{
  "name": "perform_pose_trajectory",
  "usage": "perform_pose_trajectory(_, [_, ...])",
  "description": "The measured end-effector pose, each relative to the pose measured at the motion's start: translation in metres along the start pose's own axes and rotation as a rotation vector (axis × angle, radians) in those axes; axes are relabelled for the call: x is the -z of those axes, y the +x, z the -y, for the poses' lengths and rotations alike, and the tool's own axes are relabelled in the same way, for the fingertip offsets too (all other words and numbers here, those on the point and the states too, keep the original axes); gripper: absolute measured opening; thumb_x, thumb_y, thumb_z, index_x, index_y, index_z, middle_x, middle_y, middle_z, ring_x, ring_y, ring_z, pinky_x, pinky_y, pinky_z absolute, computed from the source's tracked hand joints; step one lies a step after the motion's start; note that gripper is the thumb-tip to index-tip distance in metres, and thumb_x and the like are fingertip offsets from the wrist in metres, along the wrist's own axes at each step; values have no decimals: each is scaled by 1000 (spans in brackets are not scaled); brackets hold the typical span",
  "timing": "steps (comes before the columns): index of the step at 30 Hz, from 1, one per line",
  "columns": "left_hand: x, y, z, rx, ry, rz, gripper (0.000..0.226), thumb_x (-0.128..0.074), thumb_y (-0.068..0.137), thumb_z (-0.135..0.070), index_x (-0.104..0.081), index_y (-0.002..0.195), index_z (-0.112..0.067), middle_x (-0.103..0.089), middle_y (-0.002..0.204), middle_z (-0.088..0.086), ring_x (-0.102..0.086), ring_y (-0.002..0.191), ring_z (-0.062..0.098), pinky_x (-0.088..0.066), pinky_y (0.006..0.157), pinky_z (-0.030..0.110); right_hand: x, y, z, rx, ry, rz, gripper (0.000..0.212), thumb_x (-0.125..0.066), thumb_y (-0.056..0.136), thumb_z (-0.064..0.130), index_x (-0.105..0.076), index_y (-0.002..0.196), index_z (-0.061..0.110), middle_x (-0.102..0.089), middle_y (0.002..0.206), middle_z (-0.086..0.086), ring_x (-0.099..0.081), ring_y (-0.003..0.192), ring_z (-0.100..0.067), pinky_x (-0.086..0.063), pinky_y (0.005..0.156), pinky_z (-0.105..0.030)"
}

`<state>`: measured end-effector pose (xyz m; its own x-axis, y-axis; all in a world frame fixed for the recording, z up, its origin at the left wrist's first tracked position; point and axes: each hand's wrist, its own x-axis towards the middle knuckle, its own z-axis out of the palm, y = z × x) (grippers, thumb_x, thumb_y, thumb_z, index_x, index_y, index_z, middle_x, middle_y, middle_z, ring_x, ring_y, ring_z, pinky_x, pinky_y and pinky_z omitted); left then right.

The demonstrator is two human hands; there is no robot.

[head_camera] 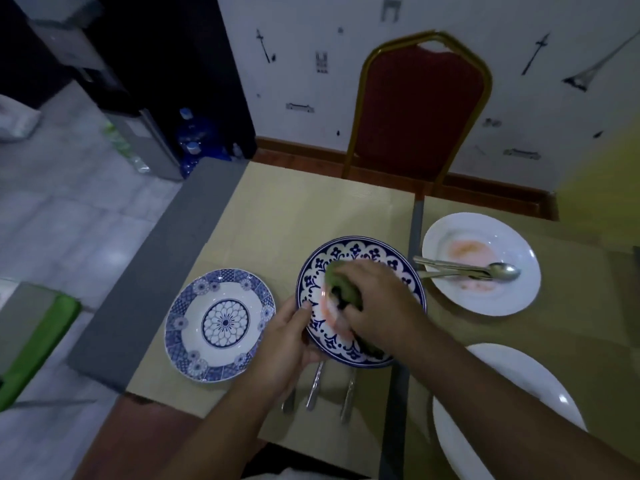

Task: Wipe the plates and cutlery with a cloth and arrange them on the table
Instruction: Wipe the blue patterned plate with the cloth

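My left hand [287, 336] grips the left rim of a blue-patterned plate [349, 252], lifted and tilted above the table. My right hand [375, 299] presses a green cloth [337, 282] onto the plate's inside, where a pinkish smear shows. A second blue-and-white plate [220, 323] lies flat to the left. A white plate [481, 263] with reddish stains sits at the right, and cutlery [467, 268], including a spoon, rests on it. Under the held plate lie three pieces of cutlery [315, 389] on the mat. Another white plate [502, 410] lies under my right forearm.
Beige placemats [294, 209] cover the grey table [145, 289]. A red chair with a gold frame [419, 109] stands at the far side against the wall. Blue water bottles [194, 140] and a dispenser stand on the floor at the left.
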<state>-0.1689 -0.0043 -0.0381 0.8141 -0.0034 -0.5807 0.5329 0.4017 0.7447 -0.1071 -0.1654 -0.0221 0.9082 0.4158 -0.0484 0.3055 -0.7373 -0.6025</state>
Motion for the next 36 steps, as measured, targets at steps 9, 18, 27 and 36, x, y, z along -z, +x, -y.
perform_pose_trajectory(9, [16, -11, 4, 20, 141, 49, 29, -41, 107, -23, -61, 124, -12, -72, 116, 19, -70, 104, 37, -55, 88, 61, -13, -26, 16, 190, -83, 61, 55, -62, 73, 22, -54, 127, 27, -59, 125, 5, -48, 114, -19, -39, 98, -34])
perform_pose_trajectory(18, [28, -13, 1, 11, 262, 106, 29, -42, 106, -27, -63, 125, -20, -76, 109, 10, -73, 100, 30, -58, 85, 57, -25, -61, 32, 13, 0, 43, 51, -60, 78, 23, -50, 127, 31, -52, 126, 10, -39, 114, -9, -38, 98, -31])
perform_pose_trajectory(27, [27, -12, 3, -12, 286, 58, 30, -46, 104, -31, -67, 119, -16, -76, 103, 14, -73, 92, 35, -56, 72, 44, -6, -58, 27, 115, 69, 137, 46, -66, 76, 18, -58, 119, 29, -58, 114, 13, -44, 108, -4, -35, 97, -25])
perform_pose_trajectory(36, [20, -21, 5, 10, 286, 85, 31, -44, 105, -28, -67, 114, -9, -77, 92, 15, -74, 75, 29, -59, 54, 39, 6, -44, 17, 35, 5, 19, 47, -65, 78, 20, -54, 122, 30, -58, 119, 9, -45, 110, -10, -38, 95, -28])
